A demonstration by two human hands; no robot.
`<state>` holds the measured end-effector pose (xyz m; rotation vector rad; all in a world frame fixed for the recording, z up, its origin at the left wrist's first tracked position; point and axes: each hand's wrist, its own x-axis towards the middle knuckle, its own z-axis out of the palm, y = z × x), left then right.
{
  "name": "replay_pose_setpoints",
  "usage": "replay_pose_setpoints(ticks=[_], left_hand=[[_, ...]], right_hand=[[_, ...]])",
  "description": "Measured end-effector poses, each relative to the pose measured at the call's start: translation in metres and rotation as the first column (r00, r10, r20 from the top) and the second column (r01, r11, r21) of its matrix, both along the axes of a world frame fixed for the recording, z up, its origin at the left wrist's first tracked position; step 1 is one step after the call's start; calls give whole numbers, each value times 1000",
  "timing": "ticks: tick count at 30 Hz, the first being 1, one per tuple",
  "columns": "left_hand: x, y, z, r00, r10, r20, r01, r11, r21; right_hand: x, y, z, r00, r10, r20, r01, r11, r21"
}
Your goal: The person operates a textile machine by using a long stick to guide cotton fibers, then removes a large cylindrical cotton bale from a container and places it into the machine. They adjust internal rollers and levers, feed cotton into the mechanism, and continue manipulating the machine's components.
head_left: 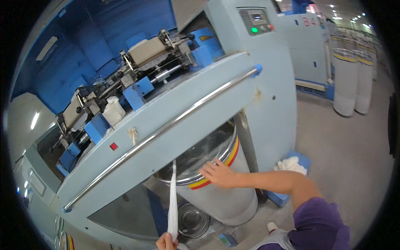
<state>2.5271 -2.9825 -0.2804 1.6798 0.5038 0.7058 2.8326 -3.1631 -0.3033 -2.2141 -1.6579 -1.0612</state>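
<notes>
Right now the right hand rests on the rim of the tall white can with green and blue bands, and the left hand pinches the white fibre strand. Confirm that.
Not quite. The head view shows the tall white can banded yellow and red, not green and blue. The right hand does rest on its rim, and the left hand pinches the white fibre strand.

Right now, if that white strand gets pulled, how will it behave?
The white strand is probably floppy: it hangs as a soft ribbon from the machine to the left hand. It looks like loose fibre, so likely light and easily torn. The right hand rests on the can's rim.
</notes>
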Motion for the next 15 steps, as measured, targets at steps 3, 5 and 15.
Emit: replay_pose_setpoints(ticks=[3, 5, 15], left_hand=[[6, -7, 2, 932, -116, -344, 174, 975, 141], [17, -8, 8, 864, -29, -502, 234, 907, 350], [171, 2, 138, 908, 302, 292, -311, 16, 950]], right_hand=[[61, 0, -12, 999, -32, -34, 35, 996, 85], [95, -2, -21, 999, -12, -46, 18, 992, 123], [148, -33, -39, 989, 145, -22, -141, 983, 115]])
